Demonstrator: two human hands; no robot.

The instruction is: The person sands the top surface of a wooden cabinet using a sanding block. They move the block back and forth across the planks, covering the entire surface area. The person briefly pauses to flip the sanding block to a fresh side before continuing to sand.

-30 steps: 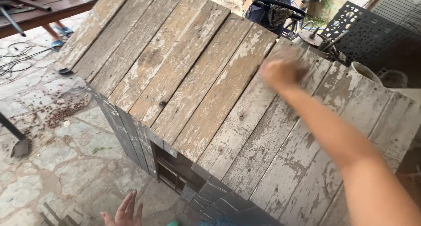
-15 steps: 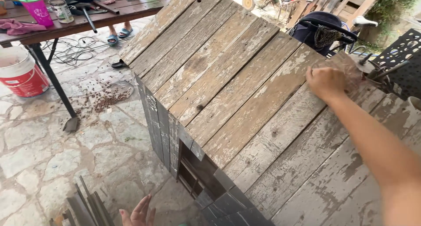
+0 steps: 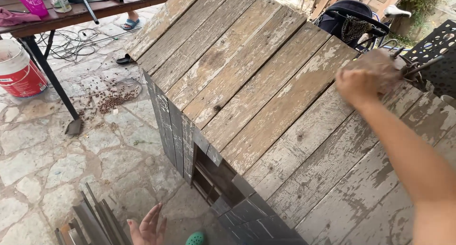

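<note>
A small wooden house with a pitched roof of weathered, paint-flaked planks (image 3: 266,97) fills the middle of the view. My right hand (image 3: 365,78) is closed on a brown, blurred piece of what looks like sandpaper and presses on the roof's ridge at the far right. My left hand (image 3: 147,226) hangs low at the bottom edge with fingers spread, holding nothing, near the house's dark slatted wall (image 3: 175,131).
A wooden table (image 3: 71,12) with a pink cup, tools and a jar stands at top left, a red-and-white bucket (image 3: 19,69) under it. Grey strips (image 3: 95,223) lie on the stone paving. A dark stroller (image 3: 351,17) and perforated metal panel (image 3: 437,50) stand behind the roof.
My right hand has moved to the right along the ridge of the roof. The view has shifted left, bringing the table and bucket into sight. My left hand stays low and open.
</note>
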